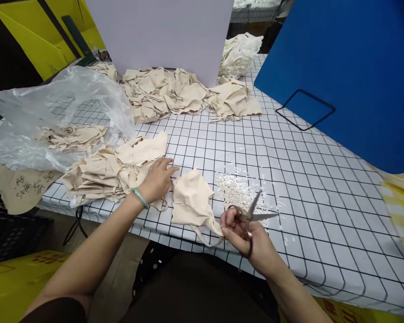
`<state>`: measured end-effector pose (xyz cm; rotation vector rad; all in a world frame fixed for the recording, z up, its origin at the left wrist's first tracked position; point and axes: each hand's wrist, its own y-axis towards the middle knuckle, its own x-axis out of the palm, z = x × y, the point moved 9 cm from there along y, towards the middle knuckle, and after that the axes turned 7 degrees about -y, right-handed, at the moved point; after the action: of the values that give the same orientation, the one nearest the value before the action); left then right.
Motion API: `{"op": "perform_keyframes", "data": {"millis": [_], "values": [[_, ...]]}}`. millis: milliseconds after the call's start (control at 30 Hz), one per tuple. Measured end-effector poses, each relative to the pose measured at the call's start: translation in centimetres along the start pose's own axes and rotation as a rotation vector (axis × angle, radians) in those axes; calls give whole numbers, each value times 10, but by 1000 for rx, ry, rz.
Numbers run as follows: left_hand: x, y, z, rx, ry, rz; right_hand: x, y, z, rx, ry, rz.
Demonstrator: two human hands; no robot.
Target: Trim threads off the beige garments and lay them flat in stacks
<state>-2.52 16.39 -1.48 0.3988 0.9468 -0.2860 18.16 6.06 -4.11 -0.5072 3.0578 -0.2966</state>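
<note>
My right hand (244, 235) grips a pair of scissors (254, 213) with the blades spread apart, pointing right over the checked tablecloth (289, 148). The same hand also pinches a corner of a cream cloth piece (190, 199) lying at the table's front edge. My left hand (156, 179), with a green bracelet at the wrist, rests palm down on the edge of a stack of cream cloth pieces (104, 172), fingers reaching toward the single piece. A scatter of small white trimmings (237, 188) lies just beyond the scissors.
A clear plastic bag (54, 116) with more cream pieces lies at the left. A bigger heap of cream cloth (175, 92) sits at the back before a white board (164, 31). A blue board (350, 72) leans at the right. A brown paper label (22, 186) hangs at the left edge.
</note>
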Motion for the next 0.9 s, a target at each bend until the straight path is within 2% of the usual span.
{"op": "perform_keyframes", "data": {"millis": [100,233,333,400,500,600,700,767,800,833,900], "values": [[15,9,-14,106,97,-156,-7,-10,-39,-126,139,-22],[14,15,-17,133,8,-162,-31,-19,-95,-244,288,98],[-11,17,-23,17,-240,-29,-30,-18,-116,-274,343,107],[-32,13,-26,-82,-484,66,-23,-14,-121,-290,323,100],[-60,1,-21,-212,-782,132,-11,-6,-126,-267,243,107],[-85,-18,-11,-244,-762,140,-13,9,-143,-280,262,176],[-86,-43,-4,-209,-649,30,-33,41,-163,-394,380,348],[-75,-62,-7,-224,-660,-46,-49,73,-161,-476,468,483],[-68,-71,-7,-232,-668,-82,-52,94,-153,-467,495,507],[-60,-79,-6,-232,-662,-125,-55,112,-140,-437,487,543],[-43,-94,0,-220,-614,-238,-50,145,-108,-306,305,510]]}}
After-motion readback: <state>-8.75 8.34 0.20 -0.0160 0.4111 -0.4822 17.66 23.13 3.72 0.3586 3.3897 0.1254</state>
